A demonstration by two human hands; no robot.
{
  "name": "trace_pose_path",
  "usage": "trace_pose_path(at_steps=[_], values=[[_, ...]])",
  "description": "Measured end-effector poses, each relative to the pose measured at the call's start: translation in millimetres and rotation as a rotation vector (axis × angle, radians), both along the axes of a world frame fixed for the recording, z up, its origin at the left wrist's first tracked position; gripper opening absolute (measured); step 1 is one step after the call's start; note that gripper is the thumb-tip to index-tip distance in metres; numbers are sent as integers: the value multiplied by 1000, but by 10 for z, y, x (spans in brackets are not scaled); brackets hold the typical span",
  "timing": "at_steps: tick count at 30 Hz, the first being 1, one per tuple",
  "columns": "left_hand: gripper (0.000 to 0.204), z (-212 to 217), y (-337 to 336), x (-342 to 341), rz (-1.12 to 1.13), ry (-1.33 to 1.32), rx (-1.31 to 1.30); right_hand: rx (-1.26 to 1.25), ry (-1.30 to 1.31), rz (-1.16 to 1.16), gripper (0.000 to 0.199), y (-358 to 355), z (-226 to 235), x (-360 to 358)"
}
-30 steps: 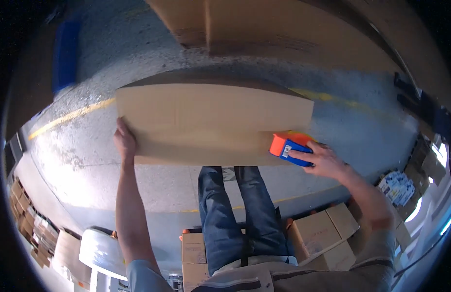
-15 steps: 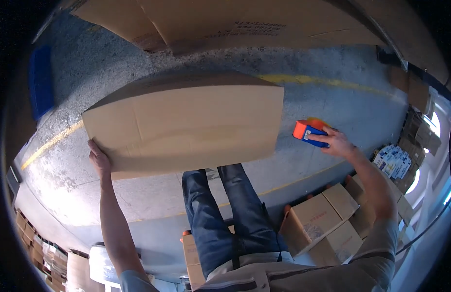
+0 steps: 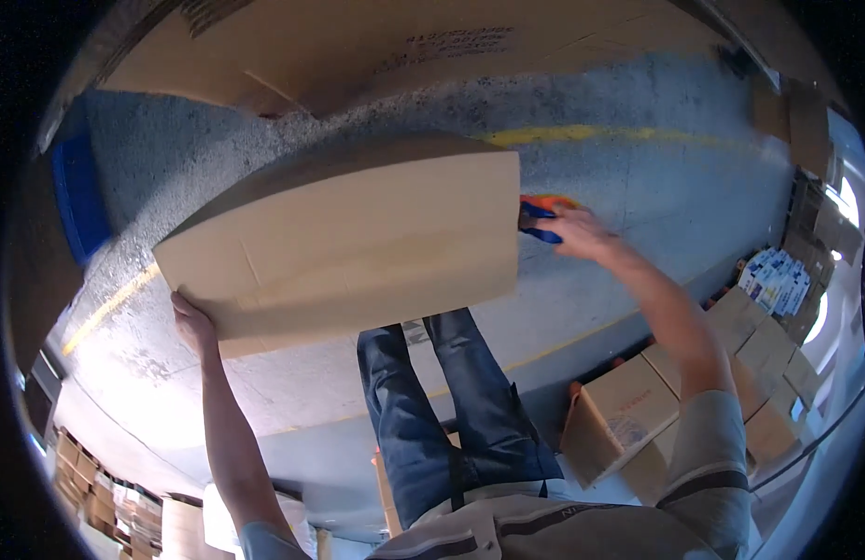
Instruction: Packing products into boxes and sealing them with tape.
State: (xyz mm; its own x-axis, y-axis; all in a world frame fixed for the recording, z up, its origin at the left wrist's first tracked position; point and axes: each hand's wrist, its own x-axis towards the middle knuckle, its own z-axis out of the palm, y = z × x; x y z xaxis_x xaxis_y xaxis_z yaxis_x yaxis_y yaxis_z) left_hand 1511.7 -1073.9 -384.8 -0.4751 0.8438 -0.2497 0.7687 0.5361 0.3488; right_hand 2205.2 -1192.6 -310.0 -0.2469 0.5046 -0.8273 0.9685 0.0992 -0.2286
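A large closed cardboard box is held up in front of me, its taped face toward the camera. My left hand grips its lower left corner. My right hand is at the box's right edge, closed around an orange and blue tape dispenser that touches that edge. The dispenser is partly hidden behind the box and my fingers.
Below the box are my legs in jeans on a grey concrete floor with a yellow line. Several cardboard boxes stand at the right, flattened cardboard lies at the top, and a blue object sits at the left.
The box has shifted right and tilted, its right end higher. My right hand with the tape dispenser has moved from apart from the box up against its right edge. My left hand stays on the corner.
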Motion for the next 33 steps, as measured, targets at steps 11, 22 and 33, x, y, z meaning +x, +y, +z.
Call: trace_pose_path(at_steps=[11, 22, 33], values=[[67, 193, -890, 3358, -1600, 178, 40, 104, 101, -18, 43, -32, -102, -357], [75, 547, -813, 4813, -2195, 287, -224, 73, -154, -22, 26, -139, -793, -538], [50, 579, -867, 5210, -1898, -444, -692, 174, 173, -809, 52, -910, -721, -360]])
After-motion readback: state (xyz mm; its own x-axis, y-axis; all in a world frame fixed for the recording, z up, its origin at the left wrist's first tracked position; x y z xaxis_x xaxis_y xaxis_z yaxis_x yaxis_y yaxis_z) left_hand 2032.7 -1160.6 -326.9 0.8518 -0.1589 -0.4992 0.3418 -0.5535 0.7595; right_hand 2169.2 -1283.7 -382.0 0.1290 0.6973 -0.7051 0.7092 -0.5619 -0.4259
